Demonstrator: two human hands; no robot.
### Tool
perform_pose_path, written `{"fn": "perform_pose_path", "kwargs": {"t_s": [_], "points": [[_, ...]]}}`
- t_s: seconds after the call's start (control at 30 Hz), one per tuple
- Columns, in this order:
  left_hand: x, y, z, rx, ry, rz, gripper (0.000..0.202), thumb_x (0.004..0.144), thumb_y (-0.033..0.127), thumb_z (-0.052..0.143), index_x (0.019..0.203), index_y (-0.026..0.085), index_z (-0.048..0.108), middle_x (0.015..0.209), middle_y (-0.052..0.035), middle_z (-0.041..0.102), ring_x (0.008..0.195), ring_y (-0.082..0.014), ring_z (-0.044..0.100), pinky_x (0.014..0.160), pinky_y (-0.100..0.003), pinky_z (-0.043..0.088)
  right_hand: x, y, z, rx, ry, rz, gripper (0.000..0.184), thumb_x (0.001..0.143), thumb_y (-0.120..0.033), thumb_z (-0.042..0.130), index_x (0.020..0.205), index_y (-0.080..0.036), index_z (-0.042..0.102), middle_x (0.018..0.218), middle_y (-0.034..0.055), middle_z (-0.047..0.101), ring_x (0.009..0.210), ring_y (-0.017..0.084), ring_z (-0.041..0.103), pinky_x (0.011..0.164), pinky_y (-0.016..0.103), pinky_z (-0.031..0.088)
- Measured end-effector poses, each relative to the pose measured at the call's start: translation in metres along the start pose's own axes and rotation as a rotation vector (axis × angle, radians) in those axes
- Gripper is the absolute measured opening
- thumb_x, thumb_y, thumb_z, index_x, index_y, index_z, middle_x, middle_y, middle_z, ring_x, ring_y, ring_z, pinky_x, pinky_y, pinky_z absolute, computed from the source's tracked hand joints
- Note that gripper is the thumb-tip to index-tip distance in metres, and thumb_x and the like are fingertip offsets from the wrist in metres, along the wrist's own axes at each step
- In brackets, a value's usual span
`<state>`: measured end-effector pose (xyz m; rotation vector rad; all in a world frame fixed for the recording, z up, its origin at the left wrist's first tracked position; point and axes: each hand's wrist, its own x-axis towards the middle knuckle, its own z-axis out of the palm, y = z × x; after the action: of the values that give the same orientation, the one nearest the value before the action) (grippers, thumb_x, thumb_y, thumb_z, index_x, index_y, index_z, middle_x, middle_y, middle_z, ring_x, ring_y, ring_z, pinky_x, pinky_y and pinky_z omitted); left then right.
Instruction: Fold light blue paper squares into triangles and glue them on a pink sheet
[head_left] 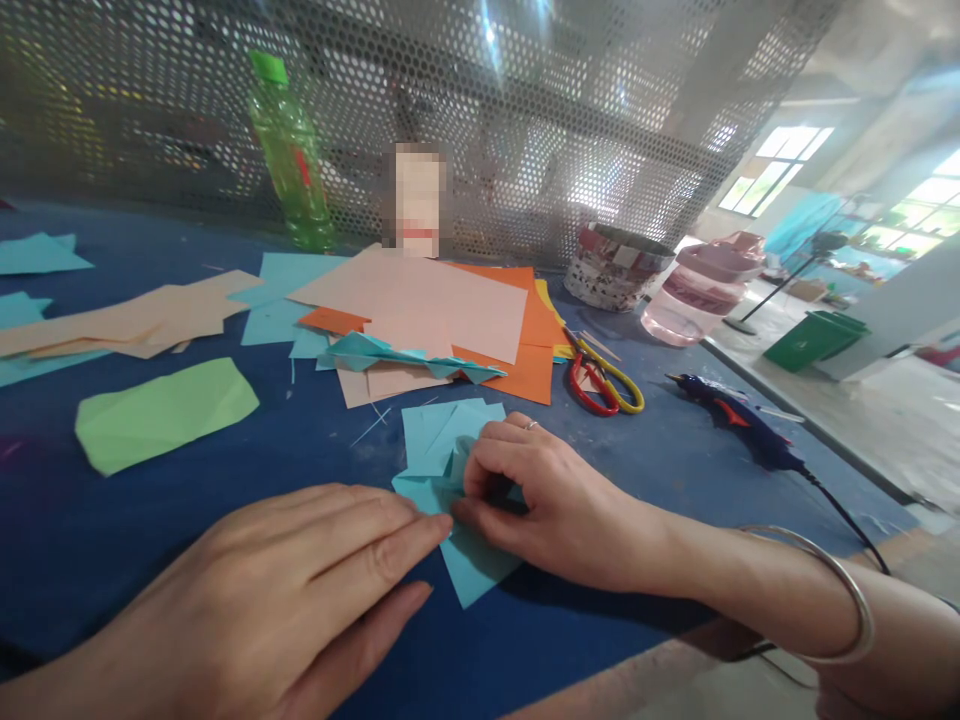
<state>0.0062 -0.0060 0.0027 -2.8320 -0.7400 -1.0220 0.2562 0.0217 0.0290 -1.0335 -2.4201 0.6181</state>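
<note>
Sheets of light blue paper point(480, 568) with folds in them lie on the blue table in front of me. My right hand point(555, 500), wearing a ring, is closed with thumb and fingers pinching a raised, curled part of this paper. My left hand point(300, 580) lies with its fingers stretched out, fingertips at the paper's left edge. Just beyond, a folded light blue paper strip point(412, 356) rests on stacked pink paper point(442, 305) and orange paper point(532, 370). The part of the paper beneath my right hand is hidden.
Scissors point(600, 380) with red and yellow handles and a glue gun point(739, 420) with a cord lie to the right. Behind are a green bottle point(289, 160), a stained tub point(615, 270) and a pink jug point(701, 290). Green paper point(165, 410) lies left.
</note>
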Motion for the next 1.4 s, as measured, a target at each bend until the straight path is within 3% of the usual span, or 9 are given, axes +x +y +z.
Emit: {"fn": "perform_pose_path", "kwargs": {"t_s": [0.1,0.27,0.63,0.87,1.0,1.4], "points": [[0.002,-0.001,0.001,0.055,-0.049,0.049,0.026,0.102,0.021,0.055,0.124,0.022,0.069,0.112,0.0013,0.078,0.105,-0.0132,0.072,0.104,-0.022,0.053,0.000,0.000,0.000,0.005,0.007,-0.001,0.020,0.086,-0.008,0.068,0.076,-0.018,0.054,0.077,-0.0016,0.059,0.076,0.013,0.051,0.080,0.028,0.039],[0.011,0.002,0.000,0.061,-0.100,0.021,0.025,0.105,0.025,0.049,0.118,0.027,0.070,0.110,0.0012,0.074,0.099,-0.0143,0.070,0.089,-0.023,0.056,-0.001,-0.001,0.000,0.003,0.000,0.004,0.020,0.088,-0.011,0.067,0.076,-0.019,0.053,0.077,-0.0017,0.059,0.077,0.014,0.052,0.080,0.028,0.040],[0.007,0.008,0.002,0.117,-0.070,-0.023,0.023,0.107,0.031,0.049,0.114,0.028,0.071,0.114,0.0009,0.072,0.108,-0.0151,0.068,0.104,-0.027,0.051,-0.002,-0.002,-0.001,0.026,0.007,0.010,0.019,0.087,-0.020,0.077,0.081,-0.018,0.059,0.083,0.0003,0.062,0.081,0.015,0.055,0.080,0.029,0.042],[0.005,0.005,0.003,0.116,-0.056,0.017,0.023,0.106,0.031,0.051,0.115,0.027,0.072,0.114,-0.0001,0.073,0.107,-0.0165,0.070,0.101,-0.029,0.053,0.000,0.000,-0.004,0.105,-0.004,0.178,0.031,0.082,-0.027,0.085,0.091,-0.020,0.056,0.090,0.0005,0.063,0.085,0.016,0.057,0.075,0.028,0.044],[0.006,0.007,0.001,0.091,-0.077,-0.025,0.021,0.106,0.030,0.051,0.114,0.027,0.070,0.113,-0.0002,0.073,0.108,-0.0167,0.069,0.101,-0.029,0.053,0.001,0.005,-0.008,0.148,-0.031,0.202,0.030,0.083,-0.025,0.084,0.093,-0.020,0.056,0.090,-0.0006,0.064,0.086,0.016,0.058,0.075,0.028,0.044],[0.004,0.004,0.001,0.080,-0.042,0.021,0.021,0.103,0.027,0.053,0.113,0.026,0.071,0.111,0.0013,0.077,0.103,-0.0140,0.074,0.102,-0.024,0.055,-0.001,0.012,-0.014,0.145,-0.064,0.146,0.023,0.086,-0.019,0.078,0.096,-0.020,0.057,0.096,0.0011,0.066,0.087,0.016,0.059,0.080,0.029,0.047]]}}
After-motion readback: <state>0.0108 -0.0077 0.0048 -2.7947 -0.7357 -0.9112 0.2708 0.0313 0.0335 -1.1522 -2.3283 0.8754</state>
